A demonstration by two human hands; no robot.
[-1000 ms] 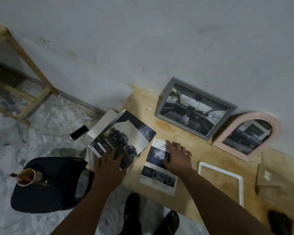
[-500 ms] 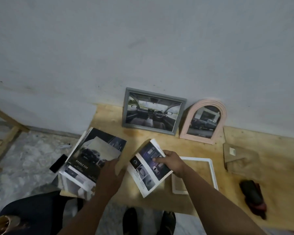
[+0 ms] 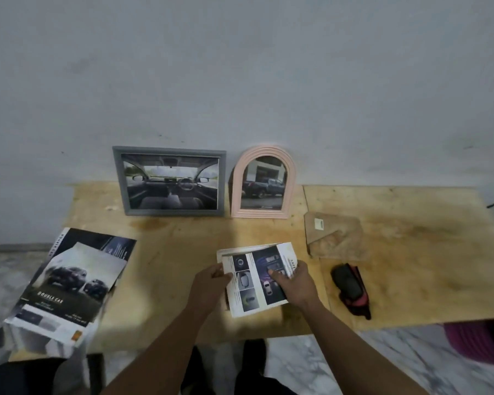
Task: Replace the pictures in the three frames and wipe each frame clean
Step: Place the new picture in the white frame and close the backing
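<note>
Both hands now hold the printed sheet [image 3: 257,277] over the near middle of the table [image 3: 411,252]: the left hand [image 3: 208,289], which pressed the brochure [image 3: 69,283] half a second ago, pinches its left edge, and the right hand [image 3: 295,283] grips its right side. The white frame is now covered.

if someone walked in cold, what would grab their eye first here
Probably the printed car brochure page held at table centre, gripped by the left hand and right hand. Behind it, leaning on the wall, stand a grey rectangular frame showing a car interior and, to its right, a pink arched frame showing a pickup. A large dark car brochure overhangs the plywood table at its left edge.
</note>
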